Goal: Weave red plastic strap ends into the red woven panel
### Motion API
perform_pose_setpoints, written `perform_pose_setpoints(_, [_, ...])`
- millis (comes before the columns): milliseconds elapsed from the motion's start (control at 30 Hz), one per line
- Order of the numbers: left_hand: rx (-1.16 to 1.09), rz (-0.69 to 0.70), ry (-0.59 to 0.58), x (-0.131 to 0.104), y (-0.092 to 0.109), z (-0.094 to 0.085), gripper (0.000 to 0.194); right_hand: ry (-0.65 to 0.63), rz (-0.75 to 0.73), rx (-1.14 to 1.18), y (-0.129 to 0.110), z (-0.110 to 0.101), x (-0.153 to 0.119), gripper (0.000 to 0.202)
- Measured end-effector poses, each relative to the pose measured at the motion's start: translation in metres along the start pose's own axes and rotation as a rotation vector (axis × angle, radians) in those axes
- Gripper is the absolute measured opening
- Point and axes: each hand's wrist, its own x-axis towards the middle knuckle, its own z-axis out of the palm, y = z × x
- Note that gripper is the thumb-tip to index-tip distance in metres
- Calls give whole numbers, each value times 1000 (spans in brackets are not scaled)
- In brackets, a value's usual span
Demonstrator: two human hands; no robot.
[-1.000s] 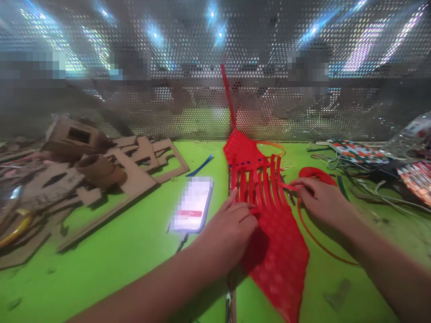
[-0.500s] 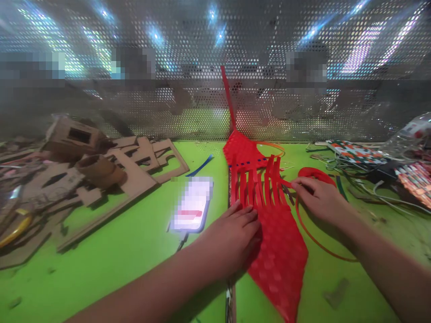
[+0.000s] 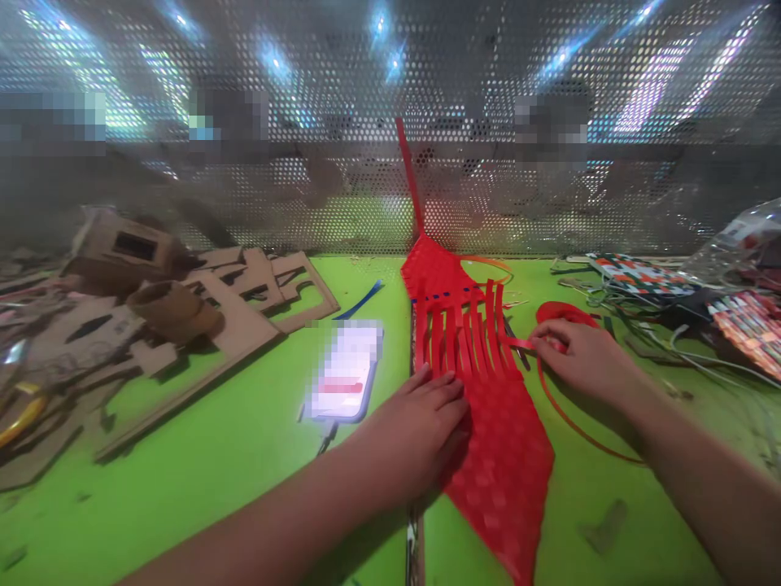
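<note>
Green tabletop (image 3: 244, 456): left hand (image 3: 415, 431), fingers flat together, pins the red woven mat (image 3: 497, 456) steady; right hand (image 3: 579, 362) fingers pinch a red strip (image 3: 518, 343) just beside the loose ends.

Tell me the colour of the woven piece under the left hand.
Red throughout, woven piece and loose strips alike, pressed by the left hand; head view.

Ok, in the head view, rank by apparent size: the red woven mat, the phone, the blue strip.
1. red woven mat, clearly largest.
2. phone.
3. blue strip, smallest, though it lies farther from the camera.
</note>
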Motion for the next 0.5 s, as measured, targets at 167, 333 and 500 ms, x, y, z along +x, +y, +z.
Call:
perform_pose_setpoints(167, [-1, 4, 9, 0, -2, 2, 43, -19, -48, 5, -1, -4, 0, 30])
perform_pose_setpoints(333, [2, 4, 23, 0, -2, 3, 43, 22, -62, -37, -1, -8, 2, 30])
perform_pose_setpoints(500, [-7, 8, 37, -1, -2, 4, 41, 32, -128, -46, -4, -3, -4, 37])
